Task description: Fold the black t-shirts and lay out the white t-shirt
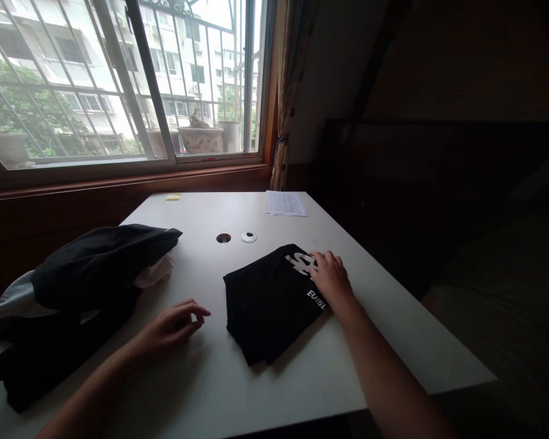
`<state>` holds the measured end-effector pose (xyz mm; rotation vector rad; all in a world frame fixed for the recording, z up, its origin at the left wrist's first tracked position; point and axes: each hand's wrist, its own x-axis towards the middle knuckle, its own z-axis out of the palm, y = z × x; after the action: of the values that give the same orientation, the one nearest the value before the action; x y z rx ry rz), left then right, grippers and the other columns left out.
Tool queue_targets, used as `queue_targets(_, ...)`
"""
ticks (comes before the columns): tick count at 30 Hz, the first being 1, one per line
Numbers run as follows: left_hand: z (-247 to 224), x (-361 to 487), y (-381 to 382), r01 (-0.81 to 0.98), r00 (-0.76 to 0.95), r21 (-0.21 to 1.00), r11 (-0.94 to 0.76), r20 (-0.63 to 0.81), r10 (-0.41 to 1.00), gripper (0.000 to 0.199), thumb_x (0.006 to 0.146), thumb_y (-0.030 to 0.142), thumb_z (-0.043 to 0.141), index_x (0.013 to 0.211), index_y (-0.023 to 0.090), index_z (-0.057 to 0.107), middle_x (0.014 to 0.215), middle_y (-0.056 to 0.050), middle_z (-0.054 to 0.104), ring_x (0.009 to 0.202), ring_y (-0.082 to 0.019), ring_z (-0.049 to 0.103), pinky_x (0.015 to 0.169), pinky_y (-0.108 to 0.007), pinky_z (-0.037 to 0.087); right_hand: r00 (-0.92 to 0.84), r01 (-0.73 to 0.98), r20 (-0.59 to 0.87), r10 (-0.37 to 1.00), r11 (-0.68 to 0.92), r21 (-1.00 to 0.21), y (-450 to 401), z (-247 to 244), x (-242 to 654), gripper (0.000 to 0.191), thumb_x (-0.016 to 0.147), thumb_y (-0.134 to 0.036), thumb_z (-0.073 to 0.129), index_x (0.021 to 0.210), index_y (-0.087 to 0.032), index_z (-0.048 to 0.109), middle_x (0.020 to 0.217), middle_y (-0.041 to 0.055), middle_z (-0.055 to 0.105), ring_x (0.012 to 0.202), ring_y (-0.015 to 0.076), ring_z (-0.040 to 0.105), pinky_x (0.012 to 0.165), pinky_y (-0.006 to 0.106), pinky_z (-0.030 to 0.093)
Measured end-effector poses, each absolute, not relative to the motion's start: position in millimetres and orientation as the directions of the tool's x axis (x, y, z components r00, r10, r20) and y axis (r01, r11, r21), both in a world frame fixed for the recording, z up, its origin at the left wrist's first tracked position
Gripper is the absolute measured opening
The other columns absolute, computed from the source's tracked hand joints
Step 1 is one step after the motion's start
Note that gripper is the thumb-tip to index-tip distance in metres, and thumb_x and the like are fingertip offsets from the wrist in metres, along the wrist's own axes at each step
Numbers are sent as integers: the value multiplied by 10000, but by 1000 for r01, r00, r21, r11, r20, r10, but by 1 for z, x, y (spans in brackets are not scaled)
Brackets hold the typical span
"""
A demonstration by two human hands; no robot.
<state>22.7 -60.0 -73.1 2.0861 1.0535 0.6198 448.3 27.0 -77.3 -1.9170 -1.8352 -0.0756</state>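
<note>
A folded black garment (265,299) with a large white print and white lettering lies on the white table (201,378). Over its right edge is my right hand (333,280), fingers bent and closed on the cloth; the thumb is mostly hidden. My left hand (178,323) hovers to the left of the garment, apart from it. Its fingers are loosely curled, with a gap between thumb and fingertips, and nothing is in them. Whether the garment is a shirt or shorts, I cannot tell.
A heap of dark and white clothes (100,262) covers the table's left side. Farther back are a cable hole (224,238), its round cover (249,237), printed papers (287,203) and a yellow note (173,197). A barred window (201,91) stands behind the table.
</note>
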Motion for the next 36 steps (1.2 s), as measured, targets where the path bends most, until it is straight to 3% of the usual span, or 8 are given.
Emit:
queue_targets(3,-77,25,-53,516,446,763,-390,149,882,325,994,443,509,1114,221,713,971,-72,681,788,-187,656,689,-298,544,-6,945,364,931,124,-302,20,-74,436,239,936,-220,587,1158,-223,674,1158,145,640,1050,294,595,913,442,484)
queue_targets(7,-74,27,-44,558,344,767,-317,134,929,352,961,492,544,1111,219,707,1037,-89,705,889,-230,690,735,-335,583,-322,826,246,914,398,-398,5,-69,405,95,947,-236,599,963,-217,690,1048,70,656,958,220,620,879,379,504)
queue_targets(11,-69,35,-27,608,333,738,-294,100,938,403,945,536,554,1160,223,689,1117,-98,704,972,-253,698,796,-366,595,-557,674,157,816,554,-488,-11,-65,382,75,947,-262,639,954,-216,698,1009,30,648,910,174,621,816,308,508)
queue_targets(16,-73,65,8,626,349,686,-372,180,920,420,945,534,543,1169,201,668,1159,-119,683,1008,-262,690,864,-408,577,-708,571,112,697,659,-491,-34,-58,370,137,862,-291,768,973,-234,711,1014,10,642,903,165,612,809,286,511)
queue_targets(20,-73,91,31,634,362,670,-386,185,914,405,935,490,551,1174,179,654,1062,-114,702,939,-248,697,862,-397,561,-746,522,140,652,702,-485,-59,-54,378,285,763,-336,863,999,-259,722,1074,19,649,1005,200,590,849,310,521)
queue_targets(25,-72,108,46,629,415,660,-411,162,895,305,842,419,656,1052,204,711,987,-83,698,893,-252,683,807,-365,541,-751,505,209,627,748,-430,-83,-59,397,522,709,-373,899,1178,-273,693,1203,49,657,1130,246,571,993,401,495)
queue_targets(31,-61,115,50,630,410,664,-402,155,899,243,789,303,645,998,210,730,891,-58,684,798,-227,656,741,-336,516,-749,498,370,550,835,-233,-88,-78,398,173,894,-168,662,1053,-231,692,1007,59,708,963,225,627,860,398,519)
queue_targets(36,-44,115,46,596,362,724,-347,144,921,337,829,359,600,1103,191,699,874,-53,690,768,-211,652,705,-317,518,-559,509,566,607,789,-344,-85,-68,397,236,857,-84,598,1035,-236,633,931,46,676,852,197,633,746,343,535)
